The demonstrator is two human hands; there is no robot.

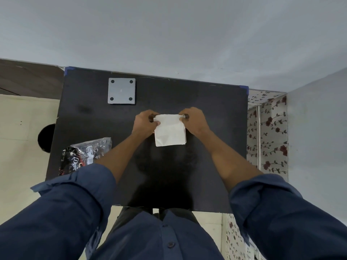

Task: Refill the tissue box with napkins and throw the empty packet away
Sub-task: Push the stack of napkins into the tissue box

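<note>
A stack of white napkins (170, 131) is held over the middle of the black table (216, 119). My left hand (143, 122) pinches its upper left corner and my right hand (195, 121) pinches its upper right corner. Small dark parts show behind the stack at both hands; I cannot tell what they belong to. The clear and black napkin packet (85, 153), crumpled, lies near the table's left edge, partly under my left forearm.
A grey square plate (121, 91) with four dark holes lies flat at the back left of the table. A round black object (47, 137) sits on the floor beside the table's left edge. A grey wall stands right behind the table, and a floral surface (266, 132) is at the right.
</note>
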